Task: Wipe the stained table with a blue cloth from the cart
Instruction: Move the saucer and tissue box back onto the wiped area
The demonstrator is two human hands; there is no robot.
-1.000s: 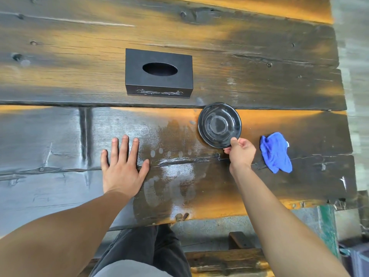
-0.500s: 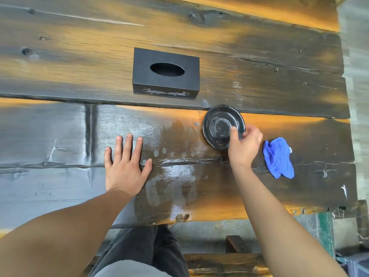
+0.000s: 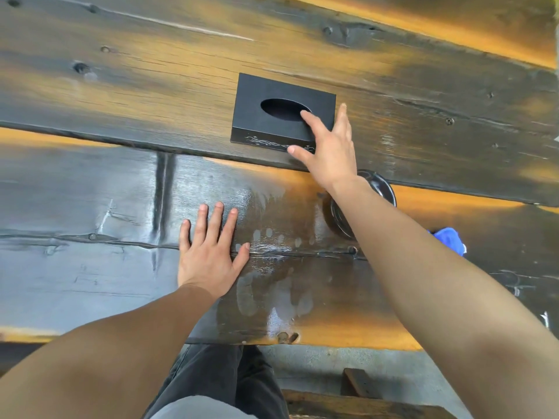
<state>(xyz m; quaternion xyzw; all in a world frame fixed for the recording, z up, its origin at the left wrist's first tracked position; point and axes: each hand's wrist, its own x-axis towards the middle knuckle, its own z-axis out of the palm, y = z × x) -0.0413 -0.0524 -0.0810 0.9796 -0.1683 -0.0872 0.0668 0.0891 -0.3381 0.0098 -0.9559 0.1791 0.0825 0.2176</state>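
The blue cloth (image 3: 450,238) lies crumpled on the dark wooden table (image 3: 121,86) at the right, mostly hidden behind my right forearm. My left hand (image 3: 211,252) rests flat on the table with its fingers spread, beside a wet, shiny patch (image 3: 284,267). My right hand (image 3: 328,149) reaches forward with fingers apart over the near right corner of a black tissue box (image 3: 272,116); it holds nothing and whether it touches the box is unclear.
A round black dish (image 3: 382,189) sits on the table under my right wrist, partly hidden. The table's near edge (image 3: 332,340) runs above my legs. A wooden bench (image 3: 363,403) stands below at the bottom right.
My right hand let go of the black dish and moved forward and left to the tissue box. The left hand stayed flat on the table. The view shifted closer and leftward.
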